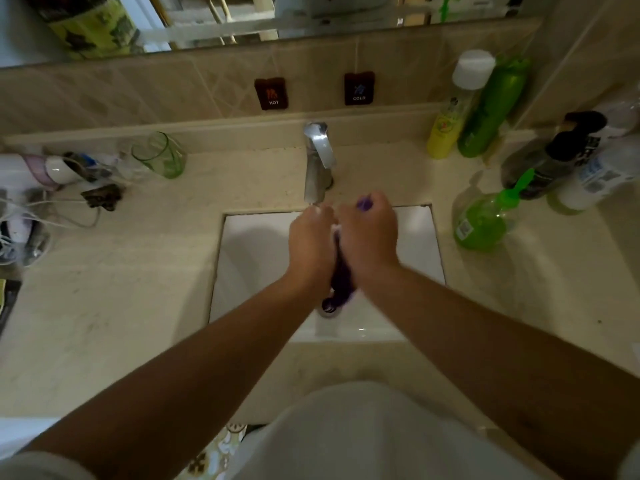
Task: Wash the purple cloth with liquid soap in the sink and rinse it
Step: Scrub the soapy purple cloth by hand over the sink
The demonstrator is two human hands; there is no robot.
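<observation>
sink (249, 258): white basin; cloth held over it, just below tap (317, 161).
hands: left hand (310, 244) & right hand (369, 237) both curled round purple cloth (341, 282), pressed together.
progress: suds btwn hands, so prob. mid-scrub; rinse likely still to do.

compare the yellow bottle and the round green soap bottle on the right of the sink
The yellow bottle is tall, slim and opaque; the green soap bottle is squat, rounded and see-through. The yellow one stands at the back wall, the green one nearer the sink. Both stand upright on the counter.
</observation>
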